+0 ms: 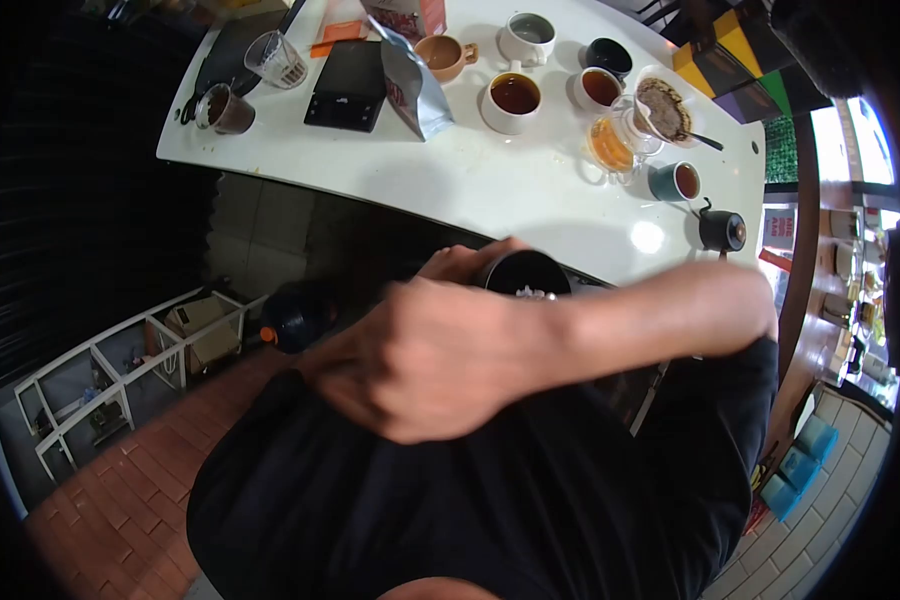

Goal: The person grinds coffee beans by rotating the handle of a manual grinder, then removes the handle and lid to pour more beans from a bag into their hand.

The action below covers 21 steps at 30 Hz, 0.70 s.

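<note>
While holding the cylinder (526, 272) in front of the shirt (470, 510), just short of the table (400, 180) edge, curling the left hand (460, 262) snugly around the side, well closed on it. Pointing the dark round end up toward the head, showing a pale patch on the lower part. Crossing from the right with the right forearm (640, 318), on the near side of the cylinder, partly covering it. Bending the right hand (440, 355) into a loose fist shape, but blurring too much for telling the degree of closing or anything held within.

Judging the step as steadying with the left and working with the right, needing above all a firm left grip. Calling for even palm pressure against the cylinder, so preventing twisting or tipping. Perhaps tucking the left arm in for support, bracing lightly against the body. Better moving the right wrist smoothly than jerking, leaving a gap between forearm and round end. Needing care over the right elbow (755, 300) too, appearing near the pot (720, 231), with the teal cup (662, 183) just beyond. Also avoiding any leaning forward, given the filled white cup (511, 122) standing on the table ahead.
</note>
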Tool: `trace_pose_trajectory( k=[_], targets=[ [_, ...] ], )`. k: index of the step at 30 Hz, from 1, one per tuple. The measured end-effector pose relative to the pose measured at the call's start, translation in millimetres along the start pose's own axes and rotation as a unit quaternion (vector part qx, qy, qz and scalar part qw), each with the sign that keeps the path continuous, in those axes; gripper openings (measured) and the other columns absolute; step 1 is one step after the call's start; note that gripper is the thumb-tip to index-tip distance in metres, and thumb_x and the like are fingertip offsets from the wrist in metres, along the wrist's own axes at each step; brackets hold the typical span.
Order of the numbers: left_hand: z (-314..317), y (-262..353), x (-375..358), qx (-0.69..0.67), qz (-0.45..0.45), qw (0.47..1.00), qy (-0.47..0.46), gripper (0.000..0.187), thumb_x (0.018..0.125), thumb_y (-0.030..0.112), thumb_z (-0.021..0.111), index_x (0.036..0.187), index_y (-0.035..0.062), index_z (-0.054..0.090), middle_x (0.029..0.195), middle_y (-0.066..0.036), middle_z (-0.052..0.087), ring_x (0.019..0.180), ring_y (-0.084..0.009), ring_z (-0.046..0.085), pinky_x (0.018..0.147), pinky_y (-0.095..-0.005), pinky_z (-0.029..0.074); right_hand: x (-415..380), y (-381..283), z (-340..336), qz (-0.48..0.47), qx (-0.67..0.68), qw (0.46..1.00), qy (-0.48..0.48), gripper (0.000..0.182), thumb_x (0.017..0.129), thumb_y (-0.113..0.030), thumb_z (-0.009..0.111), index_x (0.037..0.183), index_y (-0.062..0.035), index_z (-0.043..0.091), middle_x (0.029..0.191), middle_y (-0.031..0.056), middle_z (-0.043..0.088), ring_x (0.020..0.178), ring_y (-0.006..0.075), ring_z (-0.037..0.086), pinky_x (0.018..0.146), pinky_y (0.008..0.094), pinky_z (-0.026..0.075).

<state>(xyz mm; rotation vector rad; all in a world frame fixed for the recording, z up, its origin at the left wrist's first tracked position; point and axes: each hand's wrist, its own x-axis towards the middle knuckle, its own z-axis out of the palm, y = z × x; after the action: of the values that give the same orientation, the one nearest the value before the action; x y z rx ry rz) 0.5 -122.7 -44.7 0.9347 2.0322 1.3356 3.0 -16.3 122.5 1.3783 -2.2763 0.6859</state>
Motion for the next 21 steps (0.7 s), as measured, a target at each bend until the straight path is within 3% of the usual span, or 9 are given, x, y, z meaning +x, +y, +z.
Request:
trace_pose_trajectory(
  k=[1,5,6,7,9,11,15,19,21],
  targets=[
    [15.9,-13.4,6.7,-0.317,0.160,0.934,0.044,0.069,0.070,0.026,0.086,0.124,0.0001,0.052,0.097,-0.009,0.071,0.086,-0.0211,0.068,0.085,-0.0360,0.055,17.9,13.3,-15.4,-0.002,0.014,0.995,-0.096,0.021,0.080,-0.021,0.057,0.069,-0.0064,0.067,0.060,0.0047,0.065,0.058,0.0218,0.068,0.048,0.0364,0.049],
    [-30.9,59.2,-1.8,-0.237,0.105,0.964,-0.057,0.085,0.061,0.033,0.091,0.127,-0.0007,0.049,0.108,-0.010,0.066,0.097,-0.0200,0.065,0.090,-0.0363,0.053,38.4,53.6,-25.5,0.014,0.058,0.981,-0.183,0.022,0.076,-0.027,0.061,0.068,-0.0084,0.070,0.069,0.0091,0.068,0.067,0.0302,0.069,0.056,0.0409,0.053],
    [-40.3,65.3,-5.3,-0.213,0.083,0.970,-0.085,0.091,0.058,0.036,0.093,0.128,-0.0010,0.049,0.112,-0.010,0.064,0.101,-0.0196,0.064,0.092,-0.0364,0.052,31.8,76.1,-26.0,0.022,0.021,0.985,-0.171,0.024,0.078,-0.026,0.060,0.071,-0.0049,0.069,0.063,0.0101,0.064,0.062,0.0290,0.066,0.053,0.0404,0.051],
    [-52.4,46.9,10.1,-0.309,0.165,0.926,-0.142,0.109,0.044,0.046,0.097,0.129,-0.0019,0.047,0.122,-0.009,0.056,0.110,-0.0175,0.058,0.096,-0.0361,0.048,18.4,101.4,-24.5,0.032,-0.016,0.987,-0.159,0.026,0.080,-0.025,0.058,0.074,-0.0014,0.067,0.057,0.0112,0.060,0.057,0.0278,0.064,0.050,0.0399,0.048],
    [-51.2,8.2,-9.4,-0.300,0.071,0.949,-0.059,0.109,0.041,0.051,0.096,0.125,-0.0020,0.050,0.111,-0.008,0.061,0.101,-0.0140,0.060,0.089,-0.0328,0.049,-24.2,128.4,-11.5,0.155,-0.014,0.988,-0.023,0.022,0.080,-0.019,0.056,0.080,0.0000,0.067,0.056,0.0146,0.057,0.058,0.0307,0.061,0.054,0.0440,0.046],
    [-55.3,32.5,-9.4,-0.325,0.040,0.944,-0.050,0.106,0.043,0.053,0.095,0.122,-0.0024,0.052,0.106,-0.007,0.062,0.097,-0.0123,0.059,0.085,-0.0311,0.050,-50.7,120.0,-25.6,0.274,0.001,0.954,-0.120,0.024,0.080,-0.015,0.053,0.092,0.0023,0.065,0.055,0.0184,0.053,0.056,0.0361,0.058,0.056,0.0479,0.043],
    [-64.0,48.0,5.3,-0.381,-0.029,0.919,-0.098,0.097,0.051,0.059,0.090,0.116,-0.0036,0.056,0.093,-0.002,0.063,0.086,-0.0091,0.058,0.078,-0.0281,0.050,-92.5,112.5,-25.0,0.324,0.030,0.941,-0.095,0.018,0.080,-0.011,0.049,0.092,0.0021,0.054,0.056,0.0224,0.051,0.058,0.0426,0.055,0.059,0.0505,0.043],
    [-54.3,8.9,-3.1,-0.501,-0.133,0.854,-0.045,0.107,0.054,0.069,0.085,0.126,-0.0024,0.052,0.113,-0.006,0.062,0.104,-0.0115,0.058,0.090,-0.0293,0.049,-144.1,102.3,-8.5,0.387,0.093,0.913,-0.088,0.016,0.081,-0.012,0.050,0.091,-0.0013,0.055,0.054,0.0192,0.052,0.055,0.0414,0.056,0.056,0.0510,0.044],
    [-57.4,7.7,-0.1,-0.481,-0.123,0.867,-0.048,0.109,0.057,0.070,0.083,0.131,-0.0025,0.049,0.122,-0.008,0.059,0.112,-0.0139,0.057,0.096,-0.0311,0.047,-151.2,74.2,-17.8,0.409,0.089,0.906,-0.068,0.018,0.078,-0.013,0.052,0.091,-0.0015,0.056,0.055,0.0168,0.053,0.053,0.0394,0.056,0.053,0.0489,0.044]
  ],
)
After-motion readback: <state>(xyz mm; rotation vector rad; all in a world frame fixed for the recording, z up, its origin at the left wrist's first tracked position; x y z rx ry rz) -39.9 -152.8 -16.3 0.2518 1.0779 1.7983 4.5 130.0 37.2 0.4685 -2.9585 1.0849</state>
